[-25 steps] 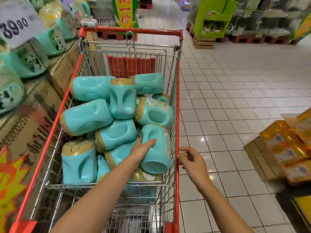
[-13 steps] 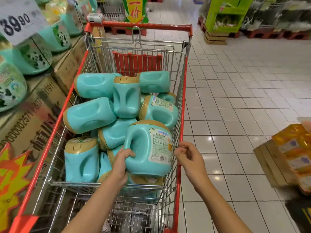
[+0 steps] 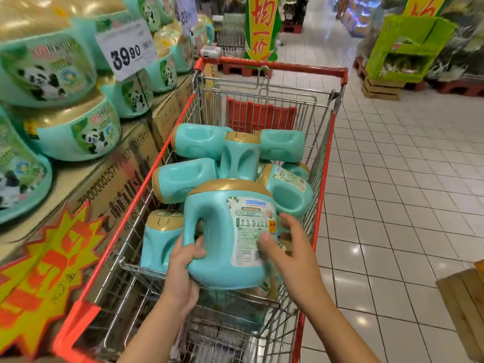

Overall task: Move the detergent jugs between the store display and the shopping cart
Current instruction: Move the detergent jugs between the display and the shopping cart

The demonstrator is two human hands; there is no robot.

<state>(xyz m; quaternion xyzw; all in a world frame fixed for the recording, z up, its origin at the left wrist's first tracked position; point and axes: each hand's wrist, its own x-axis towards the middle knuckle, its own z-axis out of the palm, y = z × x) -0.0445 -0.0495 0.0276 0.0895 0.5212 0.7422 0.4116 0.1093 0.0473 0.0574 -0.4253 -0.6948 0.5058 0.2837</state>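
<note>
Nearest, the left hand (image 3: 183, 268) is curled round the lower handle of a teal plastic detergent jug (image 3: 225, 237) with a gold cap. The right hand (image 3: 290, 255) clasps its right flank, thumb on the printed back label. The two-handed hold suggests a heavy, full jug that would swing on its handle alone. The jug is upright above the near end of the red-railed wire shopping cart (image 3: 282, 65), clear of the pile, so I judge it is being moved out toward the display.

Just left of it, one matching jug (image 3: 161, 231) stands upright. Beyond, six more jugs are heaped in the cart, most on their sides as if dropped in loosely. That makes seven besides the held one, and others may be buried underneath.

On the left, panda-labelled teal jugs (image 3: 76, 134) are stacked on brown cardboard cases (image 3: 117, 158). At least five show, and the farther ones blur together. A white price card (image 3: 125, 51) hangs over them.
</note>
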